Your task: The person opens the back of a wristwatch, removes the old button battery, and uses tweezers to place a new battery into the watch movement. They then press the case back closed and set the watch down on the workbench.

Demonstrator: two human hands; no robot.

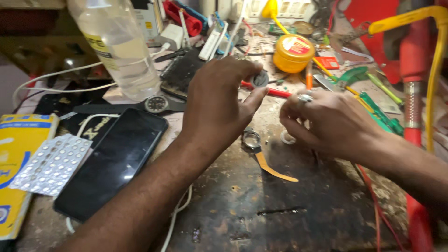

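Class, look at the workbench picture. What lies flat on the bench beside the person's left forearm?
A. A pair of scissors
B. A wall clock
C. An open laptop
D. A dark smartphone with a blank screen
D: a dark smartphone with a blank screen lies flat on the workbench, just beside the left forearm, next to a blister strip of small cells.

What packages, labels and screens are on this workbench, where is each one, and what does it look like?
Phone: lower left, flat, dark blank screen.
Blister strip: left of the phone, silver, rows of small cells.
Box: far left edge, yellow with blue bands.
Bottle: upper left, clear plastic with a yellow-edged label.
Round tin: top centre, yellow, red-and-white lid label.
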